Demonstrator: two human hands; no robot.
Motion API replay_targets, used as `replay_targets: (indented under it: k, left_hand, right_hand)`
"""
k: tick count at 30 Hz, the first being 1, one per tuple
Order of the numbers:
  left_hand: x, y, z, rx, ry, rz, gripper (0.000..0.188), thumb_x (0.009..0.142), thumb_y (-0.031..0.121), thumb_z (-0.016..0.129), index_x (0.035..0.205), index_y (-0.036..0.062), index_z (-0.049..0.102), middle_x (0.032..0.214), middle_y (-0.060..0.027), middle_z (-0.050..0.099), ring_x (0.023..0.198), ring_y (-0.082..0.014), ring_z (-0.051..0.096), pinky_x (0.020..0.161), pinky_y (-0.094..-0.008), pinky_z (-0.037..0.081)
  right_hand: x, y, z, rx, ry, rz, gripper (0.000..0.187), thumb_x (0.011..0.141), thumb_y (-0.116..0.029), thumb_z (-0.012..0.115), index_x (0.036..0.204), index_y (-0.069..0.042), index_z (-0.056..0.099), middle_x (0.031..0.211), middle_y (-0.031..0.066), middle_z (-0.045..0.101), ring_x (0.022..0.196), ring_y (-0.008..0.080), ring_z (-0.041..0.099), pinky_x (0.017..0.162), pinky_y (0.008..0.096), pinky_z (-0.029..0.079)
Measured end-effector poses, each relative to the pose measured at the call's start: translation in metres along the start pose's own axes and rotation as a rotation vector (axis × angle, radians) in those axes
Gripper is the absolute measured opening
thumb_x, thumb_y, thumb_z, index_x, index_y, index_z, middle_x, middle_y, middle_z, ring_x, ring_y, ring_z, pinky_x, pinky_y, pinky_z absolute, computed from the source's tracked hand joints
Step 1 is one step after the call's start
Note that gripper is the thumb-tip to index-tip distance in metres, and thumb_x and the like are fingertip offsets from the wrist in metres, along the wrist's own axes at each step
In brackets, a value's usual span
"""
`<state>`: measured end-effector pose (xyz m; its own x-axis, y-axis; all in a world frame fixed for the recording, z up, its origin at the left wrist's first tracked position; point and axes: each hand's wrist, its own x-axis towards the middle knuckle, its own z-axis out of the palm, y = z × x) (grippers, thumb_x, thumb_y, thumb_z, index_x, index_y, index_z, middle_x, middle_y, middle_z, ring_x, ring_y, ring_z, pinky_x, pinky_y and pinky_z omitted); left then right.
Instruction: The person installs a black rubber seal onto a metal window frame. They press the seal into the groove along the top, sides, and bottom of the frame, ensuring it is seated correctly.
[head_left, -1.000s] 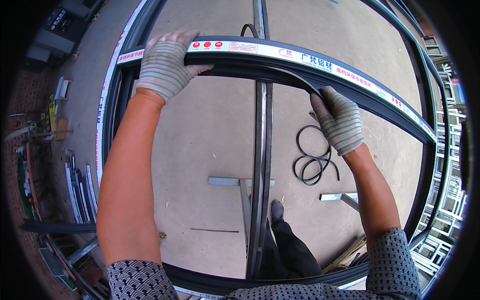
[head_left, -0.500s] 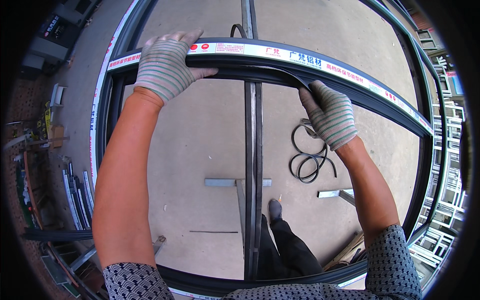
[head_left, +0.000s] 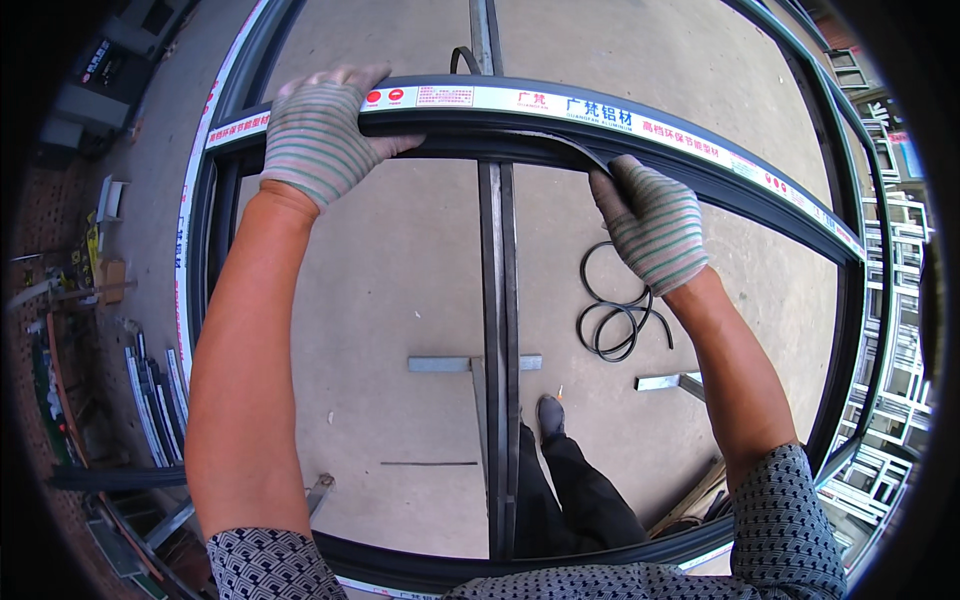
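Note:
A dark metal window frame (head_left: 212,210) with white printed film on its faces spans the view. My left hand (head_left: 320,135), in a striped knit glove, wraps over its crossbar (head_left: 470,95) near the left corner, with the thumb stretched along the inner edge. In my right hand (head_left: 655,220), gloved alike, a black rubber sealing strip (head_left: 572,147) is pinched between thumb and fingers. From there the strip bends toward the crossbar's inner edge and runs along it to the left. Loops of the rubber strip hang below my right hand.
A dark upright bar (head_left: 498,300) crosses beneath the crossbar. Grey metal supports (head_left: 440,364) stand below the frame. My shoe (head_left: 550,415) shows on the concrete floor. Cut profiles (head_left: 150,400) lean at left; white frames (head_left: 885,370) are stacked at right.
The crossbar and both hands appear slightly farther left in the view. Both grips look unchanged, and the strip keeps nearly the same bend.

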<state>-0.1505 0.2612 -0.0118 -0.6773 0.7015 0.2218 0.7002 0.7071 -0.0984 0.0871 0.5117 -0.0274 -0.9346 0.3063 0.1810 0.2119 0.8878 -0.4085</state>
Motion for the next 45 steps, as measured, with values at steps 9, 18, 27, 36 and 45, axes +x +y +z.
replay_targets:
  k: [9,18,27,36,45]
  left_hand:
    - [0.004,0.023,0.009,-0.013,0.08,0.069,0.088,0.073,0.061,0.092,0.143,0.0139,0.068,0.131,-0.014,0.075,0.125,-0.032,0.069,0.117,-0.0462,0.046]
    - [0.006,0.032,-0.004,-0.03,0.031,0.059,0.084,0.074,0.055,0.094,0.142,0.0131,0.069,0.129,-0.0143,0.075,0.12,-0.0318,0.071,0.115,-0.0456,0.048]
    - [0.011,0.049,0.004,-0.09,0.054,0.1,0.082,0.074,0.052,0.094,0.14,0.0115,0.069,0.128,-0.0148,0.074,0.121,-0.0328,0.07,0.114,-0.0457,0.047]
    - [0.018,0.074,-0.002,-0.143,0.01,0.115,0.08,0.073,0.051,0.095,0.138,0.0116,0.07,0.124,-0.0134,0.076,0.117,-0.0322,0.072,0.11,-0.0452,0.05]
    - [0.019,0.075,-0.008,-0.115,0.026,0.133,0.075,0.075,0.049,0.095,0.136,0.0109,0.071,0.122,-0.0136,0.076,0.115,-0.0317,0.072,0.108,-0.0441,0.051]
  right_hand:
    - [-0.002,0.006,0.003,-0.024,0.047,-0.086,0.023,0.103,-0.023,0.07,0.091,-0.004,0.065,0.071,0.0173,0.066,0.067,0.0385,0.068,0.061,0.0442,0.055]
    - [0.002,0.003,0.002,-0.037,0.022,-0.056,0.023,0.104,-0.025,0.068,0.091,-0.006,0.066,0.072,0.0164,0.068,0.067,0.037,0.07,0.061,0.0448,0.056]
    - [0.002,0.004,0.0,-0.065,0.0,-0.053,0.023,0.104,-0.025,0.066,0.092,-0.006,0.067,0.073,0.0167,0.07,0.069,0.0374,0.072,0.061,0.0448,0.058]
    - [0.004,0.007,0.0,-0.075,-0.061,-0.008,0.024,0.106,-0.027,0.063,0.094,-0.006,0.067,0.073,0.017,0.07,0.067,0.0376,0.072,0.062,0.0439,0.059]
    - [-0.003,0.008,0.009,-0.06,0.083,-0.117,0.021,0.105,-0.023,0.065,0.093,-0.006,0.065,0.07,0.0159,0.067,0.064,0.036,0.07,0.058,0.044,0.057]
